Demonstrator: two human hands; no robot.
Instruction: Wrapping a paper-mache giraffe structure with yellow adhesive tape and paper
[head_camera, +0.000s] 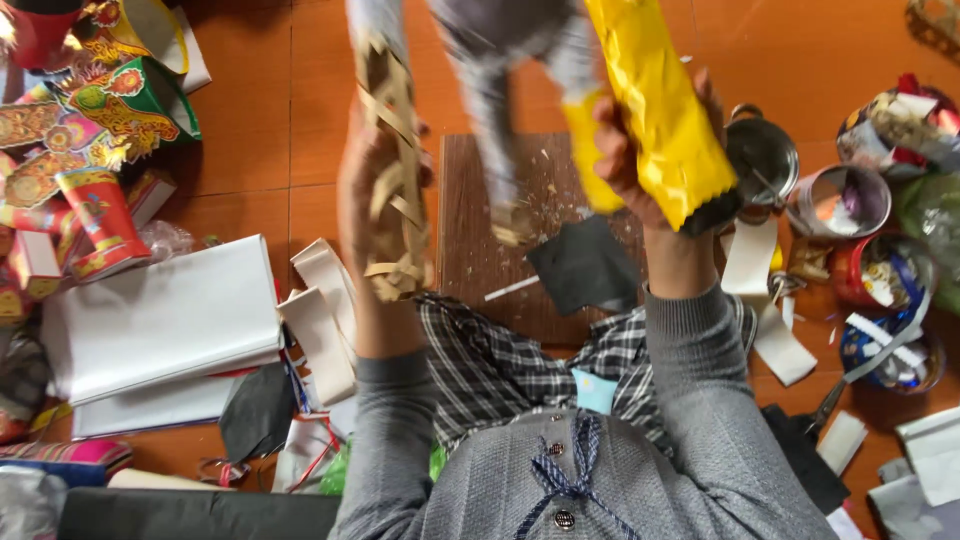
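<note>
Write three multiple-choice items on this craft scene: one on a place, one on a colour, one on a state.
1. Where does the stack of white paper sheets lie?
A. on the person's left, on the floor
B. on the wooden board
C. inside a tin

2. What colour is the paper tube in the right hand?
A. green
B. yellow
C. white

3. How is the left hand occupied?
A. flat and empty on the floor
B. holding scissors
C. closed around a bundle of tan paper strips

Answers:
1 A: the white sheets rest on the orange floor left of the person, clear of the wooden board.
2 B: the paper tube is bright yellow.
3 C: the fingers wrap the tan paper strips, held up above the floor.
</note>
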